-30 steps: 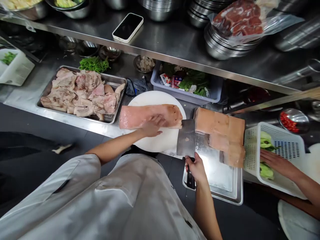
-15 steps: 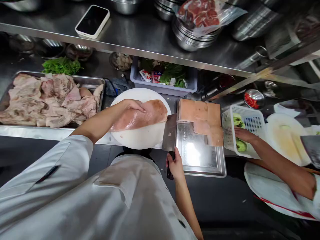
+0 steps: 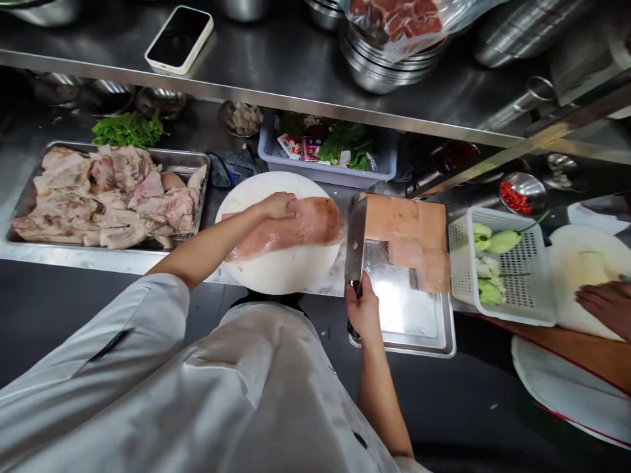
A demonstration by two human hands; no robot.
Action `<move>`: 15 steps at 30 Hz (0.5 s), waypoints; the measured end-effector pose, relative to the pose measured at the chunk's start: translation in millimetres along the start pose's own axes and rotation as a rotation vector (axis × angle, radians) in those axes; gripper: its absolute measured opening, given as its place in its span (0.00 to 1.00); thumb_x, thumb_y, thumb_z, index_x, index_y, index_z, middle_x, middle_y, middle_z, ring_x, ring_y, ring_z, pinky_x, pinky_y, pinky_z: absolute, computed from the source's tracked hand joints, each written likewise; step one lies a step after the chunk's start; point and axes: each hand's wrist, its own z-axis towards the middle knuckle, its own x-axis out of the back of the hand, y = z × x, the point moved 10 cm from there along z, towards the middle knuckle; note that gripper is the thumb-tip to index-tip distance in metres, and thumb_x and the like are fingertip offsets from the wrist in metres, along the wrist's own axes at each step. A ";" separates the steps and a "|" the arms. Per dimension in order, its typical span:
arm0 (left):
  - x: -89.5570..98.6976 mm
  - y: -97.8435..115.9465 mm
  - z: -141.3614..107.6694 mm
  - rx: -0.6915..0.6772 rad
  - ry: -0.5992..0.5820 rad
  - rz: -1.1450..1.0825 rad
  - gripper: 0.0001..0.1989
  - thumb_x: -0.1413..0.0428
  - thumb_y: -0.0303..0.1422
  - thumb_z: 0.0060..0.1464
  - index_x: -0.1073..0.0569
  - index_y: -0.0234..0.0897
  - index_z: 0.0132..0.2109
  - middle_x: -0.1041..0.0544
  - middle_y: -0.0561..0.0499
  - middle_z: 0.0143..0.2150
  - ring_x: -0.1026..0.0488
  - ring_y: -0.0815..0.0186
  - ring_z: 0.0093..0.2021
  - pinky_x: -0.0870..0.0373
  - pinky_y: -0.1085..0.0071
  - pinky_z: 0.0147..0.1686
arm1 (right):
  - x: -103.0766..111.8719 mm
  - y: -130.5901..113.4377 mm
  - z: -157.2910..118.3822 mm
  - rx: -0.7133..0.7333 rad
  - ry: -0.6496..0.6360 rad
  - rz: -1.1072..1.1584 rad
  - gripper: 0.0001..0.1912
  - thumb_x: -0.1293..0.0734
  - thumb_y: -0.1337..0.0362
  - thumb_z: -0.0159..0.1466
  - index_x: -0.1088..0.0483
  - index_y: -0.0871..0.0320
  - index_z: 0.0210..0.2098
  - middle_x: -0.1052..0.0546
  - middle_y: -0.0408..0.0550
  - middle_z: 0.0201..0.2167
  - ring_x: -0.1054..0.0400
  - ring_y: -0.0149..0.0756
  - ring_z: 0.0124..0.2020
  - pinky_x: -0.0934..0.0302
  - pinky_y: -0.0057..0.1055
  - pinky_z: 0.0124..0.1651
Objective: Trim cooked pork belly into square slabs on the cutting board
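Observation:
A long slab of meat [image 3: 296,226] with smooth skin lies across the round white cutting board [image 3: 290,276]. My left hand [image 3: 279,205] grips its upper edge, fingers closed on the meat. In my right hand [image 3: 363,303] is the black handle of a cleaver [image 3: 355,243], whose blade stands nearly edge-on between the board and the metal tray. Square meat pieces [image 3: 419,230] cover the back and right of that metal tray [image 3: 419,345]; its front shows bare metal.
A tray of pale meat [image 3: 113,203] lies left, with greens [image 3: 128,129] behind. A lilac bin [image 3: 328,174] stands behind the board. At right are a white basket [image 3: 517,263] and a co-worker's hand [image 3: 608,303] on another board. A steel shelf [image 3: 276,72] overhangs the back.
The cleaver has moved right and turned from blade-flat to nearly edge-on. My left hand has drawn its fingers in on the meat. The co-worker's hand has left the basket for the other board.

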 end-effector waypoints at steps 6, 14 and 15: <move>5.0 -87.7 -125.4 0.045 0.151 0.313 0.37 0.49 0.52 0.64 0.34 0.31 0.69 0.27 0.34 0.64 0.31 0.48 0.66 0.37 0.58 0.66 | -38.5 -62.7 -27.5 0.156 -0.164 -0.091 0.29 0.43 0.56 0.72 0.38 0.62 0.67 0.18 0.58 0.43 0.22 0.46 0.41 0.31 0.36 0.43; 48.6 -173.6 -200.3 0.361 0.325 0.447 0.23 0.51 0.39 0.65 0.26 0.32 0.60 0.24 0.32 0.57 0.28 0.43 0.60 0.33 0.50 0.59 | -119.2 -107.5 -29.8 0.224 -0.354 -0.329 0.29 0.47 0.63 0.73 0.42 0.68 0.70 0.17 0.63 0.45 0.21 0.51 0.42 0.31 0.39 0.45; 47.5 -154.7 -193.9 0.298 0.371 0.413 0.23 0.51 0.38 0.65 0.25 0.32 0.60 0.25 0.33 0.59 0.30 0.43 0.60 0.33 0.49 0.59 | -121.1 -109.6 -29.3 0.224 -0.344 -0.359 0.29 0.47 0.63 0.73 0.43 0.67 0.70 0.17 0.62 0.45 0.21 0.51 0.41 0.31 0.38 0.44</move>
